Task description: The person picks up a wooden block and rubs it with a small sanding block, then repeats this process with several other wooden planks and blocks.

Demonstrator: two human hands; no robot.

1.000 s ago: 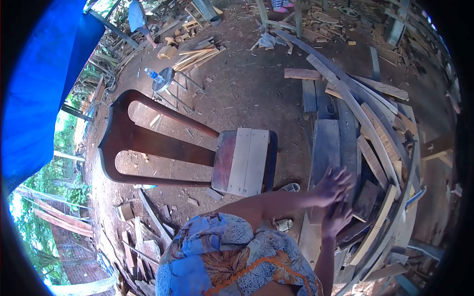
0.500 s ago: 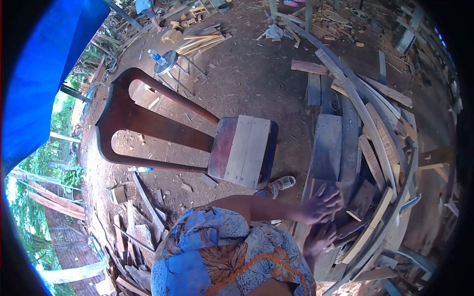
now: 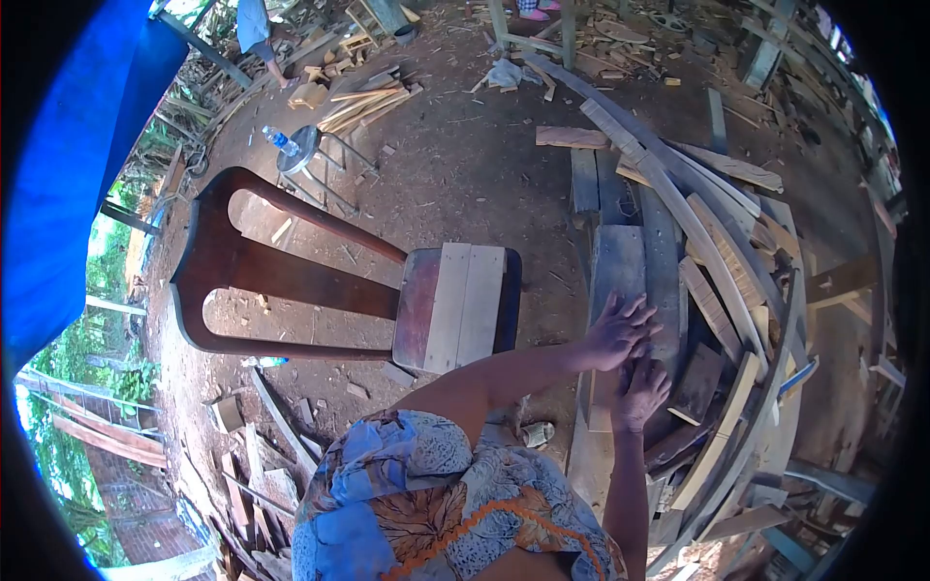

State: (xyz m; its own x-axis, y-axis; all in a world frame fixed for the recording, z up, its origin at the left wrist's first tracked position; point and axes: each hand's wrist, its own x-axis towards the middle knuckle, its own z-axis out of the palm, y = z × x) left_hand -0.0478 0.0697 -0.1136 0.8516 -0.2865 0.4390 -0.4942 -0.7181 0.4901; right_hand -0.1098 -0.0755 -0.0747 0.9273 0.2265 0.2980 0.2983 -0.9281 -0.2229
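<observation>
My left hand (image 3: 618,334) reaches across to the workbench (image 3: 617,261), its fingers bent and a little apart over the worn planks. Just below it, my right hand (image 3: 643,395) is closed, with its fingers curled near the tips of the left. Something dark lies between and under the two hands, too shadowed to make out. A short dark wooden block (image 3: 697,382) rests to the right of my right hand. Left of the bench stands a dark brown chair (image 3: 242,261) with a slatted back. Two pale boards (image 3: 463,305) lie across its seat.
Long curved timbers (image 3: 668,189) and offcuts crowd the bench's right side. A stool (image 3: 302,150) bearing a plastic bottle (image 3: 281,141) stands beyond the chair. Scrap wood (image 3: 257,455) is heaped at lower left. Another person (image 3: 256,34) is at the upper left.
The view has shifted, so the chair and stool appear farther left. Both my hands have moved up along the bench, and more of my right forearm shows.
</observation>
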